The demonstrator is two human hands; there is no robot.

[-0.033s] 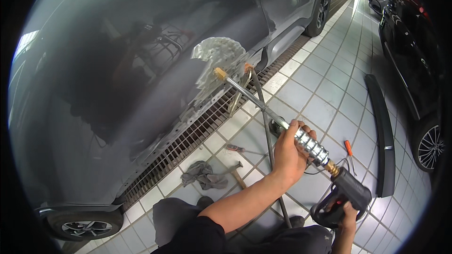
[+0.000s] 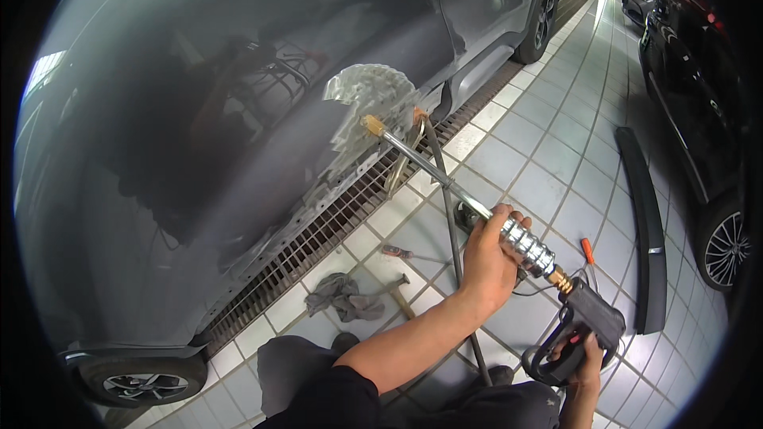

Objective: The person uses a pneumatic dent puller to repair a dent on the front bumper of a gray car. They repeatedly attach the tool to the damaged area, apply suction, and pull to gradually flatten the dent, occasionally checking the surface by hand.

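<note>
A dent puller gun (image 2: 596,316) slants across the view, with a chrome rod and a brass tip (image 2: 373,125). Its tip meets a rough bare-metal patch (image 2: 362,83) low on the grey car's side panel (image 2: 238,127); whether it is fixed there I cannot tell. My left hand (image 2: 491,262) wraps round the puller near the ribbed chrome slide weight (image 2: 528,248). At the lower right my right hand (image 2: 586,364) grips the black pistol handle, its fingers partly hidden behind it.
A floor grate (image 2: 306,226) runs under the car. On the tiles lie a grey rag (image 2: 343,296), a hammer (image 2: 401,295), a screwdriver (image 2: 396,251), an orange-handled tool (image 2: 587,251) and a long black trim piece (image 2: 645,230). A metal bar (image 2: 453,230) slants past my left hand. A black car (image 2: 691,95) stands at right.
The gun's handle and my right hand have shifted very slightly. The brass tip stays on the bare patch, and both hands keep their hold.
</note>
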